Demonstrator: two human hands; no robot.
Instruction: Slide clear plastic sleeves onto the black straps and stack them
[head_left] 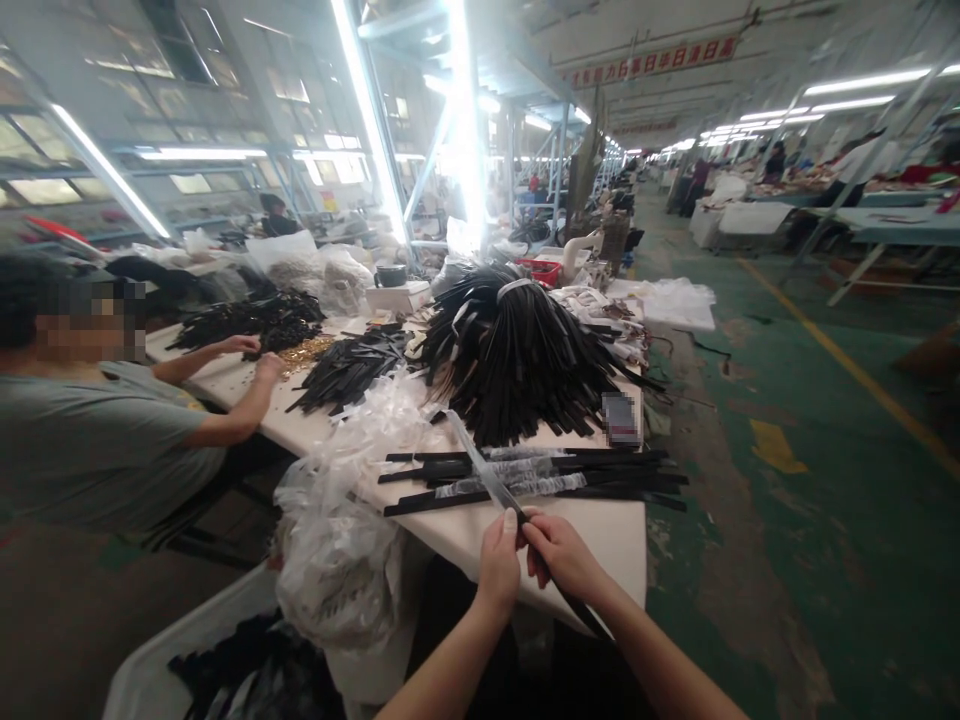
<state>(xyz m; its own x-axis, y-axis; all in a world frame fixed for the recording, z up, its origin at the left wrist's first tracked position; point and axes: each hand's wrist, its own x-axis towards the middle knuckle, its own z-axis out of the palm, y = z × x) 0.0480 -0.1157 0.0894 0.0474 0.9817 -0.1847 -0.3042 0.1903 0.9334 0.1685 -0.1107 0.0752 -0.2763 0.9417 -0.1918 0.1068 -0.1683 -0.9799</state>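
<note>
My left hand (pixel 501 560) and my right hand (pixel 564 552) meet over the table's front edge, both closed on one black strap (pixel 576 603). A clear plastic sleeve (pixel 480 462) runs from my fingers up and to the left. The strap's other end slants down to the right beneath my right forearm. How far the strap reaches into the sleeve is hidden by my fingers. Just beyond my hands lie several black straps (pixel 622 480), partly wrapped in clear plastic. Behind them rises a big tied bundle of black straps (pixel 517 360).
White plastic bags (pixel 337 540) hang over the table's left side. A phone-like object (pixel 621 418) lies at the right edge of the table (pixel 622 550). At left, a co-worker (pixel 112 430) handles small gold pieces (pixel 304 352). A white bin (pixel 139 665) holds black pieces below.
</note>
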